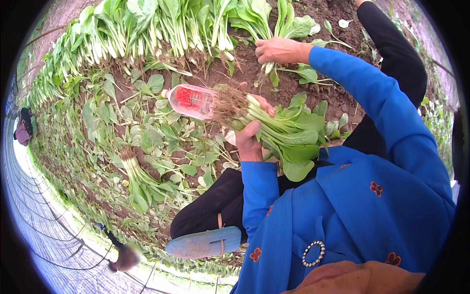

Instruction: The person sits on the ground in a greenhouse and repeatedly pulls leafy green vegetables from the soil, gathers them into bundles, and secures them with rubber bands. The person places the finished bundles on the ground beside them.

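My left hand [250,137] holds a bunch of leafy greens [290,136] around the stems, thumb on top, its roots to the left and its leaves to the right. Farther out, my right hand [281,50] is closed around the stems of a smaller clump of leafy greens [292,24] at the soil. Beside the held bunch's roots lies a clear plastic bottle [192,102] with red bands inside; the roots hide one end of it.
A long row of uprooted greens [136,33] runs across the top left. One tied bunch [141,180] lies among loose leaves on the soil. A blue sole-like pad [203,242] with a strap is by my left leg. Two other people [126,257] are at the far left, beside netting.
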Action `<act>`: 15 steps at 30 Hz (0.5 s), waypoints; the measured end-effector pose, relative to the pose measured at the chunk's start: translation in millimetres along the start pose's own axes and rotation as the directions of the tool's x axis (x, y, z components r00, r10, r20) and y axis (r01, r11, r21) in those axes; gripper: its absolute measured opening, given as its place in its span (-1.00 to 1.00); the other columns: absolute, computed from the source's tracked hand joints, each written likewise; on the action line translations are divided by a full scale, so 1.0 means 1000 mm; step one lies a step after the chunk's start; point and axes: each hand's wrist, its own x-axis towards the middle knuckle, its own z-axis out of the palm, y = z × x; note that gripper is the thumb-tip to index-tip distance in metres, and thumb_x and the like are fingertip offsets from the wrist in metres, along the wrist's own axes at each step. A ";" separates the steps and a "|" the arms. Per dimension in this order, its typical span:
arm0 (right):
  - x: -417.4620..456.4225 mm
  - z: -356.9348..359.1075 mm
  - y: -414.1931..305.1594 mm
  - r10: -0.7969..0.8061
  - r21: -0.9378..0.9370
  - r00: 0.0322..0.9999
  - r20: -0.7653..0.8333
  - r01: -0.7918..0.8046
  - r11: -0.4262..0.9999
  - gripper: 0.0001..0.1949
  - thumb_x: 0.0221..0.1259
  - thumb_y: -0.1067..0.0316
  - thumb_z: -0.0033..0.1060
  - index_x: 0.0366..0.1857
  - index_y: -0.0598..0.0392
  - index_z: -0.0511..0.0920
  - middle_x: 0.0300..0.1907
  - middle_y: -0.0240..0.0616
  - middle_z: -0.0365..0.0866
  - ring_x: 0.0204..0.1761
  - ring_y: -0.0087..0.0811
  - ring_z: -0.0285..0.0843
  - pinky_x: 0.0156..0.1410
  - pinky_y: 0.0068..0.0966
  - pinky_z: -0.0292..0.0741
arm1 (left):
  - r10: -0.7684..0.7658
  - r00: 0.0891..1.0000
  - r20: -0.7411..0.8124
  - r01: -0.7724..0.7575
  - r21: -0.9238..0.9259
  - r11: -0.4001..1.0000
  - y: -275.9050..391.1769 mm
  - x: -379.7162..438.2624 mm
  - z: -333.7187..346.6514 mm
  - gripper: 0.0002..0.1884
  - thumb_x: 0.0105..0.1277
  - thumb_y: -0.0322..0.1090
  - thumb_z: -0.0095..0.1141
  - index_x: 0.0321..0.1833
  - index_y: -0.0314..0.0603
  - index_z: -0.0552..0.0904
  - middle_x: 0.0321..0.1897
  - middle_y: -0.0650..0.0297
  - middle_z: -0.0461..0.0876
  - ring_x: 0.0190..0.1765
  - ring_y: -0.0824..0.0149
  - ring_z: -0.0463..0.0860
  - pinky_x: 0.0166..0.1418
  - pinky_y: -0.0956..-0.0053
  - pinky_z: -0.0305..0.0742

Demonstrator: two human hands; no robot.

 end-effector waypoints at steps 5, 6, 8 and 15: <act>0.031 -0.083 -0.030 0.547 0.618 0.809 -0.213 -0.322 0.718 -0.74 0.26 0.43 0.25 0.02 0.02 0.59 -0.15 -0.35 0.68 -0.09 -0.43 0.65 0.02 -0.39 0.59 | 0.010 1.000 0.023 -0.010 0.017 1.000 0.003 -0.002 0.000 -0.05 -0.07 -0.26 0.32 0.45 -0.18 0.16 -0.25 0.10 0.52 -0.23 0.14 0.61 0.00 0.22 0.57; 0.035 -0.095 -0.027 0.566 0.755 0.789 -0.238 -0.217 0.619 -0.73 0.22 0.31 0.33 -0.01 0.03 0.62 -0.17 -0.34 0.70 -0.10 -0.47 0.61 0.01 -0.43 0.55 | 0.010 0.999 0.031 -0.011 0.012 1.000 0.003 -0.002 -0.001 -0.06 -0.07 -0.26 0.32 0.45 -0.17 0.17 -0.25 0.10 0.52 -0.23 0.14 0.61 0.00 0.23 0.57; 0.041 -0.111 -0.020 0.569 0.875 0.747 -0.345 0.037 0.482 -0.64 0.26 0.15 0.32 0.05 0.11 0.61 -0.16 -0.35 0.75 -0.17 -0.62 0.57 -0.05 -0.53 0.49 | 0.006 0.999 0.037 -0.007 0.005 1.000 0.003 -0.003 -0.001 -0.06 -0.06 -0.25 0.32 0.46 -0.15 0.16 -0.24 0.10 0.52 -0.22 0.15 0.61 0.00 0.25 0.58; 0.030 -0.154 -0.071 0.510 0.976 0.844 -0.164 0.063 0.209 -0.61 0.38 0.06 0.16 0.11 0.11 0.55 -0.11 -0.28 0.75 -0.21 -0.64 0.57 -0.10 -0.59 0.47 | -0.026 0.998 0.051 0.026 -0.003 1.000 0.000 -0.006 -0.006 -0.29 -0.07 -0.24 0.31 0.21 -0.34 0.40 -0.25 0.10 0.56 -0.19 0.20 0.61 -0.03 0.32 0.55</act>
